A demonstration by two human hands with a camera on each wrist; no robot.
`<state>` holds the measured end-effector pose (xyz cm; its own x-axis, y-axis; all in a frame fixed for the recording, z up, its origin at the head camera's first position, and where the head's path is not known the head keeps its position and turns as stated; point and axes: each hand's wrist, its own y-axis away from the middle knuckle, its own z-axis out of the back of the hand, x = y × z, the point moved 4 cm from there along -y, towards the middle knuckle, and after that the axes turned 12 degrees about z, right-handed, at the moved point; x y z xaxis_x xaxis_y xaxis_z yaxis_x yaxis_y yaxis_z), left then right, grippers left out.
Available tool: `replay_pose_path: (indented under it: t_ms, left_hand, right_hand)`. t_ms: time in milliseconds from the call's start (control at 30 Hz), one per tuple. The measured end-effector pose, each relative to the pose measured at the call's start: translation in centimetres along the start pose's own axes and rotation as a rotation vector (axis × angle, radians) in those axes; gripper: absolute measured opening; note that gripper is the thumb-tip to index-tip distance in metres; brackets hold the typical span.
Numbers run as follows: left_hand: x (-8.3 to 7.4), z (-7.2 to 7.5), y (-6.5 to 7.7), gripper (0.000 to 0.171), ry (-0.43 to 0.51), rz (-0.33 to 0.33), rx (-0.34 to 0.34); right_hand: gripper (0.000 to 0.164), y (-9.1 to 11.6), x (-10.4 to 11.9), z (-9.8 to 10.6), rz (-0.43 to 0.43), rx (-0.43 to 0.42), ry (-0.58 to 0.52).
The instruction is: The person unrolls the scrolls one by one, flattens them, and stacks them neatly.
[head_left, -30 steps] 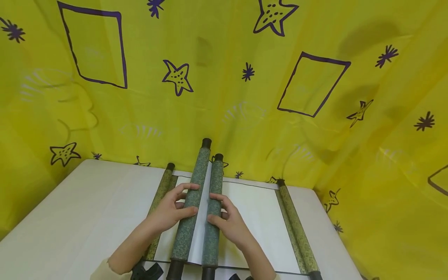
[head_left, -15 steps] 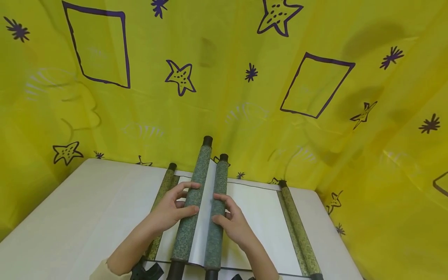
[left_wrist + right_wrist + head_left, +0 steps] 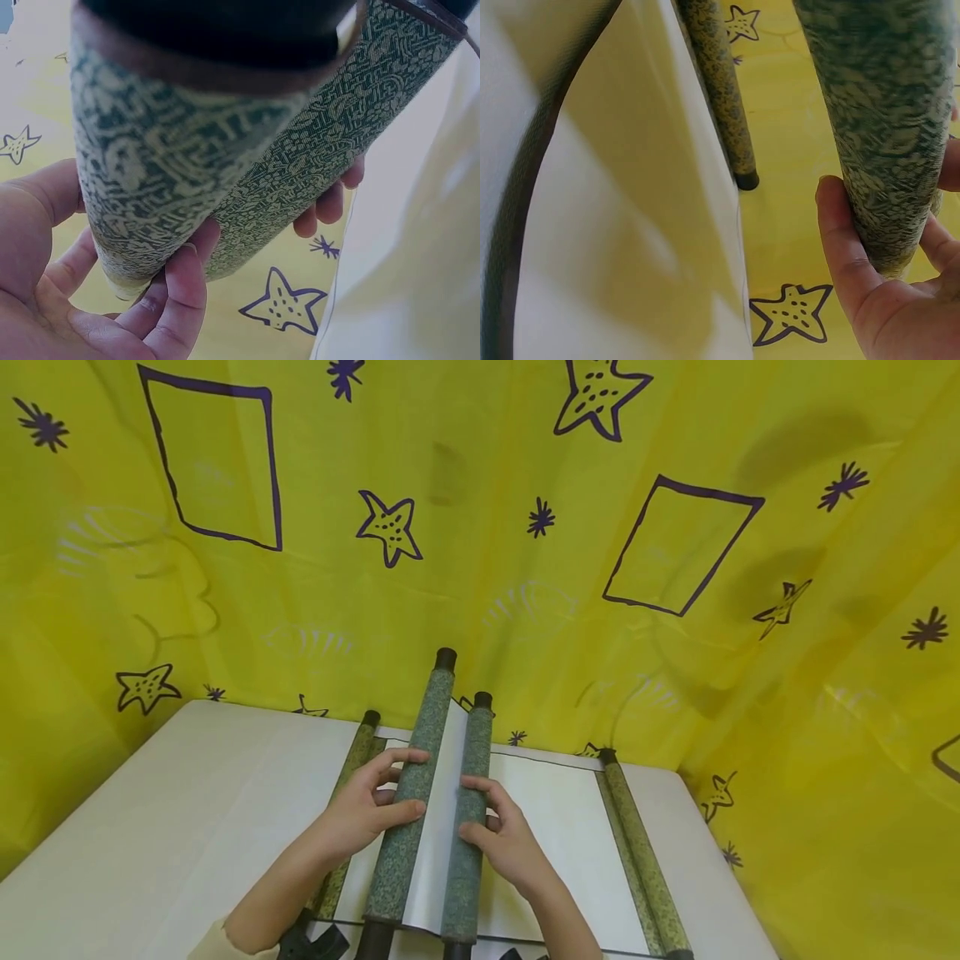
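A scroll with green patterned backing is partly rolled from both ends. In the head view, my left hand (image 3: 360, 818) grips its left roll (image 3: 433, 718), thumb and fingers bent round it. My right hand (image 3: 506, 843) holds the right roll (image 3: 476, 743) the same way. A narrow strip of white paper (image 3: 441, 827) shows between the rolls. Dark knobs cap the ends of both rolls. The left wrist view has the left hand (image 3: 82, 300) cupped about its roll (image 3: 165, 157), beside the other roll (image 3: 300, 150). From the right wrist, the right hand (image 3: 892, 315) cradles its roll (image 3: 889, 112).
Beneath lies an unrolled scroll, its white sheet (image 3: 558, 843) spread on a white table (image 3: 180, 810). Its yellow-green rods stand at the left (image 3: 351, 768) and right (image 3: 645, 860). A yellow curtain (image 3: 487, 577) printed with stars and frames hangs behind the table.
The right hand and right roll have shifted slightly right, so the strip of paper between the rolls is a little wider. The left hand stays nearly still. The head view has shifted slightly.
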<state>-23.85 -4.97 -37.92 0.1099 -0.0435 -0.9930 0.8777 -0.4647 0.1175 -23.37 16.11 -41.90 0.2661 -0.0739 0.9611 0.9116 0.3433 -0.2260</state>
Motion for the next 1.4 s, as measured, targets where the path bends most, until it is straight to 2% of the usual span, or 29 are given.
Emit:
replay_pose_path:
  t_ms: [300,633,1400]
  left_hand:
    - [-0.51,0.17,0.47,0.058,-0.018,-0.018,-0.005]
    - [-0.94,0.10,0.43,0.059,0.003,-0.019,0.007]
    - [-1.03,0.29,0.85,0.057,0.005,-0.017,0.011]
  right_hand:
    - [0.059,-0.07,0.00,0.10,-0.011,-0.012,0.014]
    - [0.060,-0.19,0.06,0.46,0.007,-0.017,0.039]
    - [0.061,0.01,0.15,0.70,-0.004,-0.021,0.048]
